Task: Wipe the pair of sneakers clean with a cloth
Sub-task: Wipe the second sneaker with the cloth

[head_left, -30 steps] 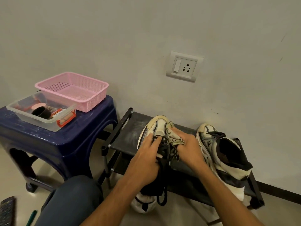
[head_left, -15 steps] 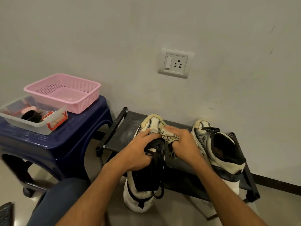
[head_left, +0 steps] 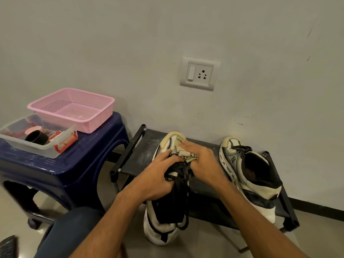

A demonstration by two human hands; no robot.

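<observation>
left hand (head_left: 158, 180) grips sneaker (head_left: 171, 140), right hand (head_left: 202, 161) clutches cloth (head_left: 186, 152), heel (head_left: 160, 233) seemingly overhanging rack (head_left: 145, 155) edge

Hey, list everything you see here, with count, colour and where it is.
rack: 1, black, by wall
sneakers: 2, cream and black; held sneaker at rack's middle, other sneaker on its right
cloth: 1, pale patterned, on held sneaker's toe
stool: 1, dark blue, left
basket: 1, pink, on stool
container: 1, clear, on stool
socket: 1, white, on wall
left hand: grips held sneaker's laces
right hand: presses cloth
</observation>
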